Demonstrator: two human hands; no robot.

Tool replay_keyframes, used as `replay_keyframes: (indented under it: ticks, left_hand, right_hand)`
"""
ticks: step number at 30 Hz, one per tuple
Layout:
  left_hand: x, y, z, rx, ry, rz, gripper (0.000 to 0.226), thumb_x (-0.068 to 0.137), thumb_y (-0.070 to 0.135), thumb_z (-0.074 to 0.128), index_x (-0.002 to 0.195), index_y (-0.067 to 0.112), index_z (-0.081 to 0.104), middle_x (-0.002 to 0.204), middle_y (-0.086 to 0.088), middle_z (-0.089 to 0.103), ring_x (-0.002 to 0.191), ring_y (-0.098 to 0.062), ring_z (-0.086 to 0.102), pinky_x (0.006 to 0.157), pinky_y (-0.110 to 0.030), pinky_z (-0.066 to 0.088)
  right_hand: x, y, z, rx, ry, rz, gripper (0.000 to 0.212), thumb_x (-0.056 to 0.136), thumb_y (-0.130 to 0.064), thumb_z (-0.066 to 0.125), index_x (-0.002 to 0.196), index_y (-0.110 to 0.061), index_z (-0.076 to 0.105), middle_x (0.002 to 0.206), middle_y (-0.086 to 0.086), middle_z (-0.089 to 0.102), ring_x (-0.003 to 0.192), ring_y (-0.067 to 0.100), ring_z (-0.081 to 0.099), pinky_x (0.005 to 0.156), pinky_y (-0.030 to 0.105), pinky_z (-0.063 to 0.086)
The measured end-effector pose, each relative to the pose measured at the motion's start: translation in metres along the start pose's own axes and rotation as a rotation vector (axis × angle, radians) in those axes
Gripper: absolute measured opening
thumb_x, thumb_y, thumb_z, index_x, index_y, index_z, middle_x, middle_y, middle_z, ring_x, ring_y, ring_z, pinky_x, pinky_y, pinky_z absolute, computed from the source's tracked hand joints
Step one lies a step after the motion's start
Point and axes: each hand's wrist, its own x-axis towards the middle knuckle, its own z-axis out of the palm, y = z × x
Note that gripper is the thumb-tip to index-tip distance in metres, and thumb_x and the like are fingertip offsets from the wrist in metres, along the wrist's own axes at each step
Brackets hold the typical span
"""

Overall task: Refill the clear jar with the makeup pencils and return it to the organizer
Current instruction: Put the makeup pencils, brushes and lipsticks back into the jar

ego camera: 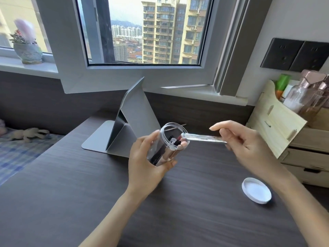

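My left hand [147, 164] grips the clear jar [169, 139] above the dark desk, tilted with its open mouth toward the right. Inside the jar lie several makeup pencils [163, 150], dark and silvery. My right hand [249, 143] pinches a clear, silvery makeup pencil [203, 138] held almost level, its left tip at the jar's rim. The jar's white lid [256, 192] lies flat on the desk at the right. The wooden organizer [277, 122] stands at the right edge of the desk, with drawers below.
A folding grey mirror stand [128, 125] sits behind the jar. Pink-capped bottles [309, 97] and a green tube [282, 82] fill the organizer's top. A potted plant [26, 49] rests on the windowsill. A bed with a checked cover [21, 150] lies to the left.
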Motion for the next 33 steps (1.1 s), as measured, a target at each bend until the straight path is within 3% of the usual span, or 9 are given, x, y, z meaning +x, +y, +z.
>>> replay_keyframes:
  ticks: [5, 8, 12, 16, 20, 23, 25, 28, 33]
  left_hand:
    - [-0.004, 0.003, 0.0, 0.127, -0.062, 0.135, 0.077, 0.052, 0.023, 0.087, 0.122, 0.02, 0.056, 0.108, 0.011, 0.054, 0.1, -0.011, 0.049, 0.088, -0.008, 0.033]
    - [-0.006, 0.005, 0.001, 0.167, -0.103, 0.206, 0.081, 0.05, 0.024, 0.089, 0.123, 0.023, 0.053, 0.11, 0.009, 0.052, 0.101, -0.01, 0.048, 0.09, -0.008, 0.033]
    - [-0.007, 0.007, 0.0, 0.121, -0.126, 0.153, 0.08, 0.051, 0.027, 0.088, 0.124, 0.023, 0.055, 0.109, 0.011, 0.053, 0.101, -0.011, 0.05, 0.087, -0.012, 0.038]
    - [-0.002, 0.009, -0.002, 0.041, -0.061, 0.077, 0.077, 0.05, 0.025, 0.085, 0.12, 0.035, 0.053, 0.107, 0.019, 0.053, 0.099, -0.01, 0.052, 0.083, -0.009, 0.037]
    - [0.001, 0.009, -0.006, -0.072, 0.003, -0.048, 0.072, 0.051, 0.029, 0.083, 0.115, 0.041, 0.052, 0.105, 0.016, 0.055, 0.102, -0.01, 0.055, 0.085, -0.013, 0.039]
    - [0.003, 0.01, -0.011, -0.149, 0.047, -0.131, 0.07, 0.053, 0.031, 0.083, 0.113, 0.045, 0.05, 0.109, 0.013, 0.057, 0.104, -0.012, 0.056, 0.091, -0.029, 0.045]
    - [0.005, 0.013, -0.014, -0.168, 0.066, -0.163, 0.07, 0.054, 0.031, 0.084, 0.112, 0.05, 0.049, 0.113, 0.01, 0.058, 0.106, -0.015, 0.057, 0.094, -0.04, 0.047]
    - [0.007, 0.016, -0.016, -0.182, 0.082, -0.205, 0.073, 0.054, 0.031, 0.087, 0.114, 0.049, 0.049, 0.116, 0.002, 0.06, 0.107, -0.017, 0.057, 0.094, -0.047, 0.047]
    - [0.008, 0.011, -0.017, -0.186, 0.111, -0.245, 0.075, 0.056, 0.031, 0.085, 0.121, 0.034, 0.05, 0.117, -0.001, 0.06, 0.109, -0.022, 0.057, 0.094, -0.05, 0.046]
  right_hand:
    - [0.01, -0.039, 0.002, -0.311, 0.043, -0.148, 0.02, 0.087, -0.032, 0.058, 0.085, -0.013, 0.054, 0.063, -0.006, 0.054, 0.052, 0.008, 0.046, 0.057, 0.011, 0.036]
    - [0.015, -0.045, 0.02, -0.28, -0.007, -0.183, 0.027, 0.077, -0.022, 0.073, 0.079, -0.013, 0.048, 0.066, -0.01, 0.043, 0.054, 0.002, 0.039, 0.059, 0.009, 0.035]
    - [0.017, -0.042, 0.035, -0.084, -0.042, -0.203, 0.017, 0.076, -0.01, 0.075, 0.081, -0.006, 0.059, 0.079, 0.0, 0.054, 0.062, 0.013, 0.051, 0.06, 0.012, 0.041]
    - [0.022, -0.027, 0.028, 0.349, -0.044, -0.091, 0.009, 0.081, -0.009, 0.071, 0.084, -0.016, 0.067, 0.082, -0.003, 0.068, 0.069, 0.009, 0.065, 0.066, 0.016, 0.052]
    - [0.041, 0.002, 0.032, 0.655, 0.142, 0.07, 0.015, 0.09, -0.01, 0.058, 0.08, -0.015, 0.068, 0.076, -0.002, 0.071, 0.067, 0.013, 0.067, 0.063, 0.025, 0.057]
    - [0.061, 0.038, 0.061, 0.352, 0.136, 0.254, 0.019, 0.092, -0.006, 0.053, 0.086, -0.014, 0.069, 0.082, 0.006, 0.071, 0.076, 0.019, 0.069, 0.071, 0.037, 0.057]
    - [0.074, 0.063, 0.088, 0.014, -0.024, 0.316, 0.022, 0.093, -0.01, 0.051, 0.108, -0.01, 0.066, 0.109, 0.012, 0.07, 0.101, 0.027, 0.065, 0.092, 0.039, 0.05]
    - [0.094, 0.084, 0.126, -0.32, -0.259, 0.267, 0.041, 0.095, -0.011, 0.044, 0.136, -0.009, 0.045, 0.143, 0.011, 0.047, 0.129, 0.03, 0.044, 0.106, 0.035, 0.036]
    - [0.127, 0.097, 0.17, -0.709, -0.479, 0.18, 0.056, 0.092, -0.005, 0.039, 0.146, -0.009, 0.023, 0.155, 0.01, 0.026, 0.14, 0.035, 0.024, 0.113, 0.044, 0.026]
